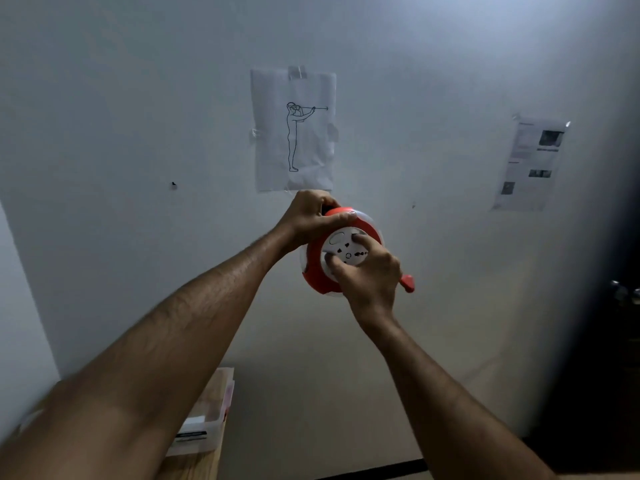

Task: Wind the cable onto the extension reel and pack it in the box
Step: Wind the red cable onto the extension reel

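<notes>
Red-and-white reel — between both hands

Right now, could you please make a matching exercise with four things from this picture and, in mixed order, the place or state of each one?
Column one:
1. left hand
2. right hand
3. drawing of a standing figure
4. clear plastic container

Column two:
A. taped to the wall, above the hands
B. grips the top of the extension reel
C. on the wooden surface at lower left
D. fingers on the reel's white socket face

Pairs: 1-B, 2-D, 3-A, 4-C
</notes>
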Action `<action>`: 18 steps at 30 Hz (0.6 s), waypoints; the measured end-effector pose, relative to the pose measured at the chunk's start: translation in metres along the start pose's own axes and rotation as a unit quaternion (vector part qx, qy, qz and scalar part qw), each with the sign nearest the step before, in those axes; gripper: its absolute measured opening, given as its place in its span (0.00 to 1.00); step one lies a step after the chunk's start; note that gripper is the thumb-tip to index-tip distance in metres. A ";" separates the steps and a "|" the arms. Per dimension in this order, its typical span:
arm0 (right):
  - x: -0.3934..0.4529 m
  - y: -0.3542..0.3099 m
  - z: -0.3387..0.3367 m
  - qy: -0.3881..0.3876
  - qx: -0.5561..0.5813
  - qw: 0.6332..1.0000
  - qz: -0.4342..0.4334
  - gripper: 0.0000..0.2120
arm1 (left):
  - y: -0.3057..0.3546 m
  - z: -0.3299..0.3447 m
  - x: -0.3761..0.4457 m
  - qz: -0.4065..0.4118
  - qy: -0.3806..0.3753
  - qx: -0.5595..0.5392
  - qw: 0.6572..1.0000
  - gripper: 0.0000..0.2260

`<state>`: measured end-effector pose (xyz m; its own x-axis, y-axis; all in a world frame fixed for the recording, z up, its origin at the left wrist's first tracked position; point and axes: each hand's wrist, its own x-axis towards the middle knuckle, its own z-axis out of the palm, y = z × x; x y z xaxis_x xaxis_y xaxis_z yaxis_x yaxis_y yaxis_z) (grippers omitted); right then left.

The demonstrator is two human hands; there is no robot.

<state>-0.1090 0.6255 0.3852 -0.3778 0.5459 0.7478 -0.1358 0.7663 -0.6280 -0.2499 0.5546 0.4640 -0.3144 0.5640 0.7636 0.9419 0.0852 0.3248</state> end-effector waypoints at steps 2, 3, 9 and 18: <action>-0.006 -0.002 0.006 0.030 0.040 0.996 0.075 0.29 | 0.003 0.001 0.001 0.010 -0.009 0.005 1.000 0.17; -0.007 -0.004 0.009 0.044 0.068 0.990 0.118 0.29 | 0.004 0.001 0.001 0.013 -0.012 0.005 1.000 0.16; -0.005 -0.008 0.029 0.047 0.211 0.904 0.369 0.28 | 0.003 0.004 -0.005 0.026 -0.021 0.021 0.999 0.17; -0.016 -0.030 0.017 0.043 0.404 0.774 0.485 0.14 | 0.001 0.010 -0.008 0.043 -0.062 0.035 0.997 0.22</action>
<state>-0.1143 0.5880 0.3889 -0.6036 0.7788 -0.1707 -0.3683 -0.4623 -0.8067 -0.2456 0.5584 0.4532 -0.2185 0.6685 0.7108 0.9722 0.0865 0.2175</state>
